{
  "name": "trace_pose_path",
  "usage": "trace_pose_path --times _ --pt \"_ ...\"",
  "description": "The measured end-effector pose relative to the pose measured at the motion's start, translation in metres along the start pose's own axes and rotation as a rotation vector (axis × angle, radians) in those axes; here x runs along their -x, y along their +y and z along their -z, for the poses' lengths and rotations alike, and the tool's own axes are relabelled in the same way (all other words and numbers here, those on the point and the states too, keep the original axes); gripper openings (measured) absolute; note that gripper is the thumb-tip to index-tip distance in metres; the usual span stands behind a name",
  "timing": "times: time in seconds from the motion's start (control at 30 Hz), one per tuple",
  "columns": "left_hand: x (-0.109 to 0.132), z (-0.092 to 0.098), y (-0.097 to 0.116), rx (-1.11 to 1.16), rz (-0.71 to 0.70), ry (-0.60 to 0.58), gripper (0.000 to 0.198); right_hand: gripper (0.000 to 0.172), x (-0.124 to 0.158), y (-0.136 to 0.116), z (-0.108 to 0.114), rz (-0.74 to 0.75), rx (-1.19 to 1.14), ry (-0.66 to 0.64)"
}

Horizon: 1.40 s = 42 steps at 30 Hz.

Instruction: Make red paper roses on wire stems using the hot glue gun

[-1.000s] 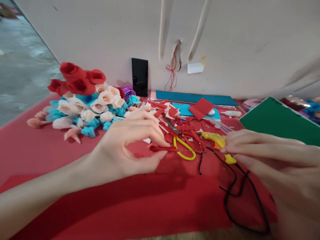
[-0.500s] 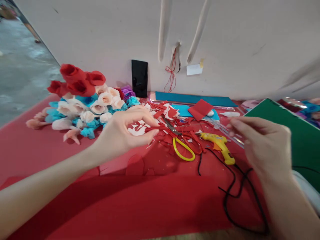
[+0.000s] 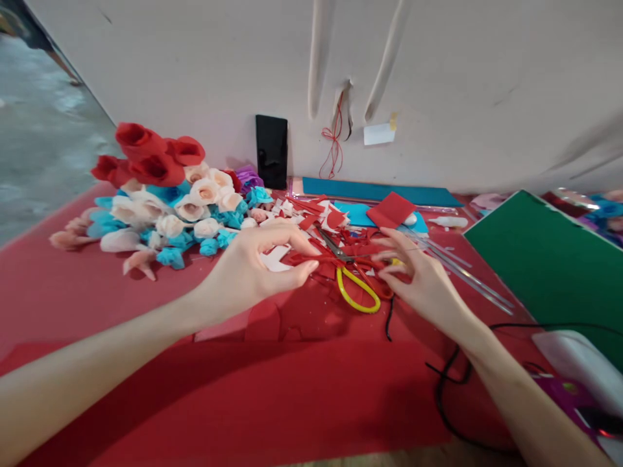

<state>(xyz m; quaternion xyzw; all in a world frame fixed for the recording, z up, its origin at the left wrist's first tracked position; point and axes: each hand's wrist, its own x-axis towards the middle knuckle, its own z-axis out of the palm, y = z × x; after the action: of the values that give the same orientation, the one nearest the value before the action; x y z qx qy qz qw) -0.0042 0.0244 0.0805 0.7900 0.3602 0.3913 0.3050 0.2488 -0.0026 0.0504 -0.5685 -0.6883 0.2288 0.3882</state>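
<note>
My left hand (image 3: pixel 267 263) is closed in a pinch on a narrow red paper piece (image 3: pixel 302 258) above the scrap pile. A thin strand (image 3: pixel 357 255), like thread or fine wire, runs rightward from there. My right hand (image 3: pixel 421 275) has its fingers curled around that strand; the exact contact is too fine to see clearly. Between the hands lie scissors (image 3: pixel 357 292) with a yellow handle loop, among red and white paper scraps (image 3: pixel 335 220). Most of the yellow glue gun (image 3: pixel 398 262) is hidden behind my right hand.
Paper flowers (image 3: pixel 168 207) are heaped at left. A black phone (image 3: pixel 271 152) leans on the wall. Red sheet (image 3: pixel 233 402) spans the front; a green board (image 3: pixel 549 259) lies right. Clear sticks (image 3: pixel 470 279) and a black cord (image 3: pixel 440 402) lie near my right arm.
My right hand has moved left, closer to my left hand, and now covers the glue gun. My left hand has shifted slightly right, still pinching the red paper piece.
</note>
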Motion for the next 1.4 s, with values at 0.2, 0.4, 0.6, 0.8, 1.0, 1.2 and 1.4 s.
trace_pose_path --times 0.2,0.4,0.6,0.8,1.0,1.2,1.4 --pt "0.005 -0.008 0.005 0.203 0.138 -0.078 0.004 0.031 0.007 -0.022 -0.001 -0.09 -0.284 -0.211" --pt "0.012 -0.02 0.009 0.473 0.283 -0.134 0.003 0.016 0.018 -0.042 -0.001 -0.263 -0.605 -0.237" --pt "0.02 -0.029 0.015 0.629 0.358 -0.191 0.008 0.008 0.025 -0.055 -0.004 -0.171 -0.488 -0.122" --pt "0.027 -0.031 0.019 0.664 0.365 -0.226 0.004 0.006 0.031 -0.069 -0.008 -0.001 -0.215 0.008" --pt "0.029 -0.032 0.022 0.688 0.333 -0.227 0.006 0.013 0.035 -0.076 -0.015 -0.008 -0.324 -0.064" --pt "0.031 -0.031 0.027 0.621 0.307 -0.226 0.009 0.013 0.04 -0.077 -0.018 0.024 -0.36 -0.044" --pt "0.031 -0.033 0.027 0.567 0.293 -0.214 0.008 0.012 0.042 -0.077 -0.018 0.08 -0.32 -0.04"
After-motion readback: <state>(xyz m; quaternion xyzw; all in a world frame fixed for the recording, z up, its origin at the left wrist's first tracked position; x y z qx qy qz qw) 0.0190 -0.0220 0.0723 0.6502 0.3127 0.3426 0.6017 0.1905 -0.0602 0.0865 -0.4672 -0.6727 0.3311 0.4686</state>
